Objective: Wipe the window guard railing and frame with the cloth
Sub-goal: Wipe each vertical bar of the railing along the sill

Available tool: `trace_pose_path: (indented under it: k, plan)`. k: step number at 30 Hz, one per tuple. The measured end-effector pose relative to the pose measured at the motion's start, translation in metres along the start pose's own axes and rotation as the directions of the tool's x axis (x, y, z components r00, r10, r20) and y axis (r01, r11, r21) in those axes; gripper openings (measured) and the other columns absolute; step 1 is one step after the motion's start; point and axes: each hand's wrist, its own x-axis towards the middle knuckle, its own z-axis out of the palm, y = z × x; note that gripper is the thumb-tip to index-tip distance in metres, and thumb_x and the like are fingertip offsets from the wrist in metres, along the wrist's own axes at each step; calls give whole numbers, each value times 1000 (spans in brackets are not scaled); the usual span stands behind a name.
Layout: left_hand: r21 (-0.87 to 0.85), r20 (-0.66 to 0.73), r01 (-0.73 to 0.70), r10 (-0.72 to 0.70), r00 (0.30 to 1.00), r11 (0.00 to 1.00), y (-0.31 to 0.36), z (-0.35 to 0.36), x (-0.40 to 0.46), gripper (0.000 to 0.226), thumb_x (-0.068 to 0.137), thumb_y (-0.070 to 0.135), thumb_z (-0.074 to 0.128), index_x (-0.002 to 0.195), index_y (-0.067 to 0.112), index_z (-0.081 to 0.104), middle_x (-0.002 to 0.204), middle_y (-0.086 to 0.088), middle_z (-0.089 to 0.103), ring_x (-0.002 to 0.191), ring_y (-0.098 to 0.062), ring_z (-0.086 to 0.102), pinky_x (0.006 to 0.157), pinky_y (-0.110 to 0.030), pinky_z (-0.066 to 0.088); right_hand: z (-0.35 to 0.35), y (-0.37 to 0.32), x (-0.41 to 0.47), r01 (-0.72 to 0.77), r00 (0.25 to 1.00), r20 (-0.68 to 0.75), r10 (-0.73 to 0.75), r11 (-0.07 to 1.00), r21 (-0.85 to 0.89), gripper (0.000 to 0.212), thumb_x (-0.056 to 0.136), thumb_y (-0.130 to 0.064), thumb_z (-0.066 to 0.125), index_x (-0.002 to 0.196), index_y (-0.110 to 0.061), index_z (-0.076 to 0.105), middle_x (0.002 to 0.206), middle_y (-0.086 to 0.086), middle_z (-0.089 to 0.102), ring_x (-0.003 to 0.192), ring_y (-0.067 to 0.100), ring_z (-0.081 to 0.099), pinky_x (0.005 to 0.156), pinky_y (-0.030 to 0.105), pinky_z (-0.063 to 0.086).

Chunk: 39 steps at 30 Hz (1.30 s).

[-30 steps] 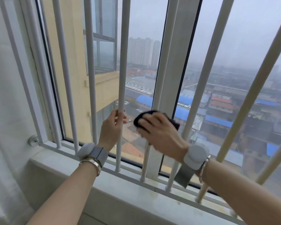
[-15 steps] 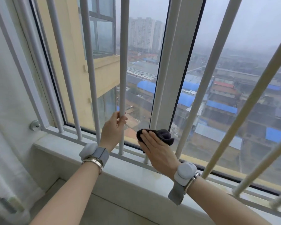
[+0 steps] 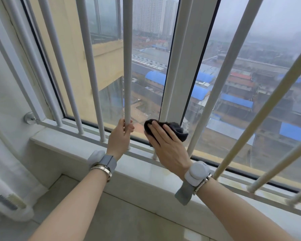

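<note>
We see the window guard railing (image 3: 92, 70) with its white bars running floor-to-ceiling, fanning rightward. The left hand (image 3: 119, 134) curls round one upright bar (image 3: 128, 66) near its foot. The right hand (image 3: 165, 145), fingers straight, presses the dark cloth (image 3: 176, 129) flat against the base of the window frame (image 3: 181, 66) mullion, just above the sill (image 3: 137, 168). Open gaps lie between neighbouring bars.

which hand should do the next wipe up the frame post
Right. The right hand already presses the dark cloth against the white vertical frame post; the left hand holds no cloth and grips a white guard bar.
</note>
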Motion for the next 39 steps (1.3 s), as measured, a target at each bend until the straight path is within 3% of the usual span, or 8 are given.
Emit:
trace_pose_path:
  k: [4, 6, 16, 22, 24, 30, 34, 39]
  plan:
    - [15, 13, -7, 7, 1000, 1000, 4, -2, 1, 21, 97, 29, 42, 107, 13, 51, 88, 5, 65, 90, -17, 62, 86, -39, 48, 25, -45, -26, 25, 977, 212, -24, 1000, -1, 64, 91, -3, 1, 139, -10, 43, 143, 9, 44, 136, 24, 35, 113, 42, 4]
    - [38, 6, -15, 15, 1000, 999, 3, -2, 2, 20, 98, 28, 42, 106, 13, 51, 87, 5, 64, 90, -18, 63, 85, -39, 48, 26, -55, -27, -4, 955, 296, -17, 997, 71, 58, 89, -5, 15, 132, -10, 53, 134, 9, 54, 130, 24, 43, 107, 39, 16]
    - [57, 44, -25, 22, 999, 998, 2, -6, 2, 20, 97, 30, 42, 104, 13, 50, 90, 5, 65, 91, -17, 61, 83, -35, 48, 10, -45, -61, -97, 988, 144, 48, 929, 357, 43, 85, 2, 35, 113, -15, 64, 119, 2, 61, 120, 22, 52, 84, 37, 42]
    - [56, 51, -30, 27, 998, 998, 6, -7, 1, 14, 98, 28, 40, 102, 17, 48, 90, 6, 64, 89, -13, 60, 81, -32, 46, -17, -33, -60, -560, 829, 254, 499, 748, 356, 64, 66, 6, 71, 127, -1, 53, 120, 18, 58, 108, 35, 55, 90, 47, 46]
    - [51, 29, -24, 23, 999, 998, 5, -6, 1, 17, 98, 29, 40, 104, 15, 49, 91, 4, 64, 90, -15, 60, 81, -34, 47, -9, -42, -48, -604, 795, 300, 528, 732, 313, 62, 71, 3, 71, 130, 5, 50, 124, 24, 55, 114, 39, 54, 94, 48, 46]
    - [41, -148, -33, 39, 988, 999, -2, 10, -17, 28, 98, 28, 41, 120, 11, 48, 112, -2, 53, 100, -17, 54, 81, -29, 44, 5, -71, -65, -512, 801, 426, 420, 850, 125, 47, 86, 0, 29, 122, 2, 58, 105, 23, 65, 103, 36, 62, 91, 41, 50]
    - [-57, -274, -107, 87, 958, 993, -11, 22, -44, 27, 95, 21, 48, 119, 8, 48, 113, -1, 48, 100, -6, 50, 83, -20, 48, -8, -72, -67, -489, 782, 452, 430, 872, 15, 47, 84, 1, 28, 116, 4, 63, 96, 24, 66, 92, 35, 65, 80, 38, 53]
    - [-125, 73, -171, 181, 981, 977, -4, 47, -46, 30, 94, 18, 52, 124, 14, 50, 118, 0, 54, 106, -4, 52, 88, -11, 43, 16, -63, -39, -523, 796, 437, 420, 839, 147, 41, 71, -10, 70, 110, 0, 63, 84, 11, 63, 77, 28, 62, 70, 33, 51]
